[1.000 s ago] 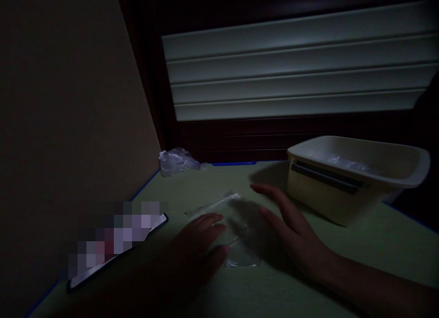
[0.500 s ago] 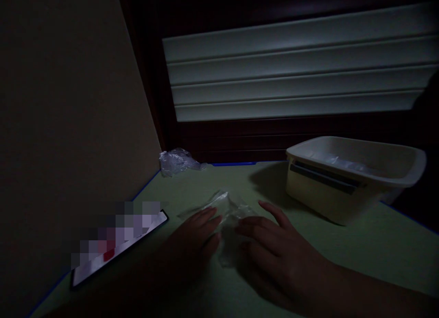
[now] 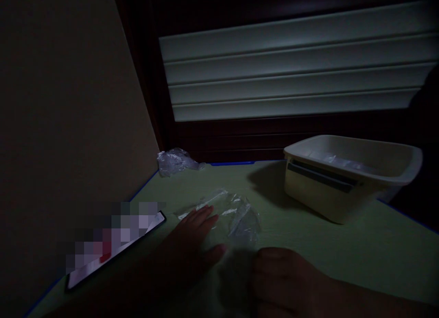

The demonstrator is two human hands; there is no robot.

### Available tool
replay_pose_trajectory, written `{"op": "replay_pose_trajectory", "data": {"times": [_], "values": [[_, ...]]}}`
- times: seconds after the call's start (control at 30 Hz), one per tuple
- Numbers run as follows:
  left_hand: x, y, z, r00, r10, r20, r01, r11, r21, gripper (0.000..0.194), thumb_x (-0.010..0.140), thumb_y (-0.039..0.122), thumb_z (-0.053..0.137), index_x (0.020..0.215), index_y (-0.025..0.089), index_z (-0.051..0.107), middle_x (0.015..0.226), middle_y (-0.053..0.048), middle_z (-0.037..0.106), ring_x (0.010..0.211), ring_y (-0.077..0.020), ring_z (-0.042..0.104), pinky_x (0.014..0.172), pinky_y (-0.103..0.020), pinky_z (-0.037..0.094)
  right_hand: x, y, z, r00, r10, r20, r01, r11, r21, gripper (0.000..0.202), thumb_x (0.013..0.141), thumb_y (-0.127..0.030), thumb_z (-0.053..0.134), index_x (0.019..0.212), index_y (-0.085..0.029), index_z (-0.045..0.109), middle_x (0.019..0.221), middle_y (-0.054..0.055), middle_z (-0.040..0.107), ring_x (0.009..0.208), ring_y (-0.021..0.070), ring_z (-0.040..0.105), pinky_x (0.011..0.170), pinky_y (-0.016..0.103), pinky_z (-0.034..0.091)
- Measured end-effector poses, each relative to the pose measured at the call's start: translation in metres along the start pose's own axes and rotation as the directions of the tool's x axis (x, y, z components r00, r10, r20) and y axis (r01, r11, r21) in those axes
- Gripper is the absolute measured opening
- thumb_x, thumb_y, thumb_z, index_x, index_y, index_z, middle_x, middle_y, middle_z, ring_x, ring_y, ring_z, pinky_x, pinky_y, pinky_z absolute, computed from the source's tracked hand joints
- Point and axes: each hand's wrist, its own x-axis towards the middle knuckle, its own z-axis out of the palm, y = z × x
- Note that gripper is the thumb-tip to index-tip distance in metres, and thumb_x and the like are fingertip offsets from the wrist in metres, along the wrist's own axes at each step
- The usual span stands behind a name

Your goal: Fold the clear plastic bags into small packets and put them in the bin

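A clear, thin plastic bag (image 3: 244, 219) lies crumpled on the green tabletop in front of me. My left hand (image 3: 197, 238) rests on the bag's left part, fingers stretched out and thumb apart, so it is open. Beside the bag's lower right part, my right hand (image 3: 284, 279) is closed with its fingers curled under. Its thumb and fingertips are hidden, and whether bag plastic is inside the fist cannot be made out. The bag's near end fades into shadow between the hands.
On the right stands a cream plastic bin (image 3: 315, 197) with clear plastic inside. More crumpled clear plastic (image 3: 176, 162) lies at the back left corner. A phone or tablet with a lit screen (image 3: 137, 238) rests at the left edge by the wall. Dim light covers the green table (image 3: 363, 249).
My right hand has moved down toward me off the bag's middle and its fingers have curled shut. More of the bag's right part shows. My left hand stays on the bag.
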Motion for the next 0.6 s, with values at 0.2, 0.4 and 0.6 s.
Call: {"op": "replay_pose_trajectory", "data": {"times": [0.2,0.4,0.6], "values": [[0.000,0.001,0.000,0.998,0.050,-0.045,-0.048,0.998,0.026,0.047,0.080,0.031,0.059,0.123,0.013,0.049,0.133,-0.019,0.046,0.123,-0.0318,0.042,0.100,-0.052,0.037,0.004,0.018,0.007,0.908,0.418,-0.029,-0.419,0.904,-0.083,0.020,0.083,-0.015,0.045,0.097,-0.013,0.059,0.097,0.012,0.062,0.089,0.0218,0.056,0.077,0.034,0.046],[0.000,0.004,-0.003,1.000,0.001,0.023,-0.002,0.999,0.037,0.051,0.082,0.033,0.057,0.126,0.010,0.048,0.136,-0.020,0.042,0.125,-0.0335,0.039,0.099,-0.055,0.036,0.003,0.033,0.003,0.773,0.607,0.185,-0.513,0.769,-0.382,0.019,0.077,-0.003,0.051,0.085,-0.016,0.064,0.083,0.008,0.066,0.074,0.0215,0.062,0.068,0.033,0.046],[0.000,0.005,-0.007,1.000,0.007,0.019,-0.007,1.000,-0.009,0.050,0.081,0.032,0.059,0.124,0.009,0.050,0.134,-0.021,0.044,0.123,-0.0354,0.041,0.098,-0.057,0.036,0.001,0.035,-0.014,0.667,0.709,0.229,-0.568,0.683,-0.460,0.034,0.070,0.001,0.051,0.098,-0.015,0.061,0.086,0.010,0.067,0.070,0.0215,0.065,0.059,0.029,0.047]]}}
